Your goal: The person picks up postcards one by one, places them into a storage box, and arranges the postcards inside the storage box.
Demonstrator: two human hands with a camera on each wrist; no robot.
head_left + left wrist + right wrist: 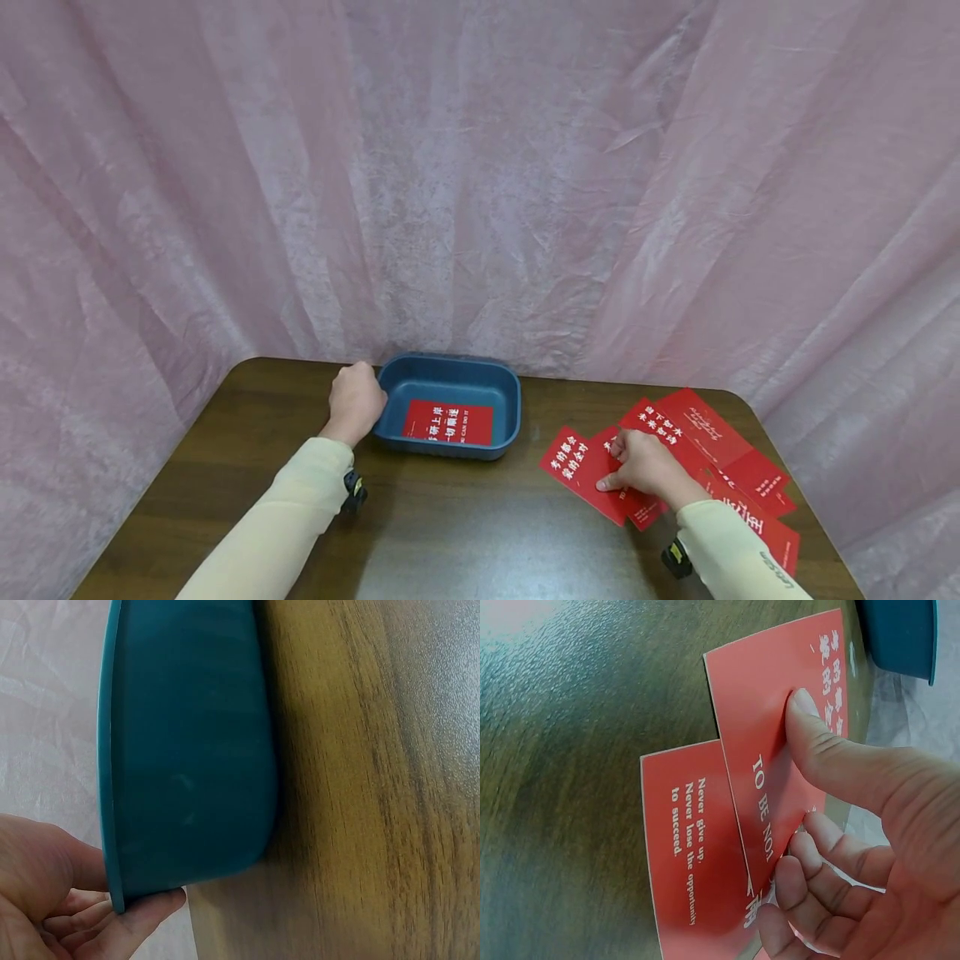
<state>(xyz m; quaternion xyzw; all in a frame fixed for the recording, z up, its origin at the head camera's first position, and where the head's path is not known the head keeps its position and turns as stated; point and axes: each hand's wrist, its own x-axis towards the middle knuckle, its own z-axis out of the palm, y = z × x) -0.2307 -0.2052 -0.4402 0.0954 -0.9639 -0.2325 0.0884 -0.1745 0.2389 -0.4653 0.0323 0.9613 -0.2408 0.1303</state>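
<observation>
Currently I see the left hand (357, 406) pinching the blue tray (450, 386) at its left end, a printed card (450, 423) lying inside. To the tray's right on the counter (465, 517), the right hand (647, 463) pinches the leftmost red card (583, 477), which partly overlaps the spread cards (705, 433) beside it.

1. You have two bare hands: a left hand (356, 403) and a right hand (651, 467).
2. You have one blue rectangular plastic tub (450, 375).
3. Inside it, you see one red card with white lettering (450, 423).
4. Outside it, you can count at least five red cards (697, 458); overlap hides the exact number.
5. You wear two pale sleeves (300, 500).
6. You have one brown wooden bench (480, 517).
</observation>
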